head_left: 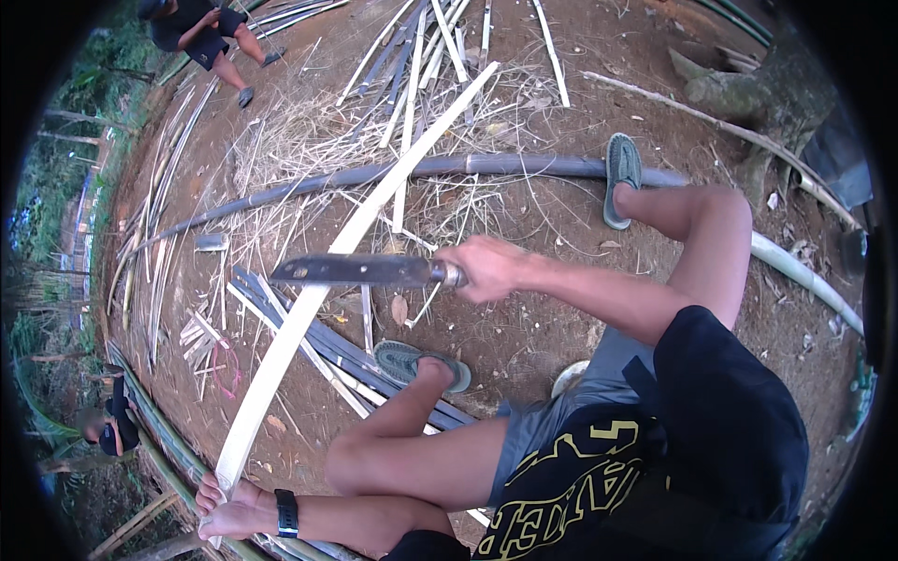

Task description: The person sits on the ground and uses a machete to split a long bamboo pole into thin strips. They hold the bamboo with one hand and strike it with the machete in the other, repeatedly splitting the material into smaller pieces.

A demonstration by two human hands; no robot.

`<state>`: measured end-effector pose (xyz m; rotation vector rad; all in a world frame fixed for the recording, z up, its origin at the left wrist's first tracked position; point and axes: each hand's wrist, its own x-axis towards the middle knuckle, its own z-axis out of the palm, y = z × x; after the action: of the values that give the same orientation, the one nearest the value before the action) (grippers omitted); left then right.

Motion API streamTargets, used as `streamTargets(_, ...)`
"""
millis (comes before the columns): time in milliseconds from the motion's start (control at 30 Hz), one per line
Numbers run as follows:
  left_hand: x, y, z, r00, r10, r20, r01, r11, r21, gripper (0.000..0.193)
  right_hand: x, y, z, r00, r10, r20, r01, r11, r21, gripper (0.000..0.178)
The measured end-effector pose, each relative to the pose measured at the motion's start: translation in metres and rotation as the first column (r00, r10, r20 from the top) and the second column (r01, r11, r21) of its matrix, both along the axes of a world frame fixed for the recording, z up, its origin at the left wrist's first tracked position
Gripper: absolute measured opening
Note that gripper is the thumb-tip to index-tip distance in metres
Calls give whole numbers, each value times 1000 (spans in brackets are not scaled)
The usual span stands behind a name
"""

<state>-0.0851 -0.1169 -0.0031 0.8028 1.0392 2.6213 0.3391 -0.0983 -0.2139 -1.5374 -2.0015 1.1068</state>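
My left hand, with a dark watch at the wrist, is closed around the lower end of a long, pale split bamboo strip. The strip slants away from me toward the far middle. My right hand grips the handle of a machete. Its broad dark blade lies across the strip near the strip's middle; whether the edge touches the bamboo, I cannot tell.
A dark bamboo pole crosses the ground near my sandal. Dark split strips lie beside my other foot. Shavings and more strips are strewn beyond. A person sits far left, another at the left edge.
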Motion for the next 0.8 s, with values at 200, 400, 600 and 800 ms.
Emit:
streamTargets(200, -20, 4, -19, 961, -270, -63, 274, 959, 68, 52, 34, 12, 14, 965, -149, 214, 167, 983, -70, 36)
streamTargets(400, 28, 1, 3, 1000, 12, 11, -11, 997, -81, 77, 36, 9, 72, 937, -75, 341, 108, 991, -78, 41)
streamTargets(600, 36, 3, 24, 913, -316, 258, 269, 941, 203, 112, 49, 15, 97, 886, -126, 446, 17, 970, 241, 39)
streamTargets(800, 117, 88, -48, 661, -607, 442, 591, 784, 193, 135, 41, 21, 76, 952, -244, 185, 242, 970, 31, 32)
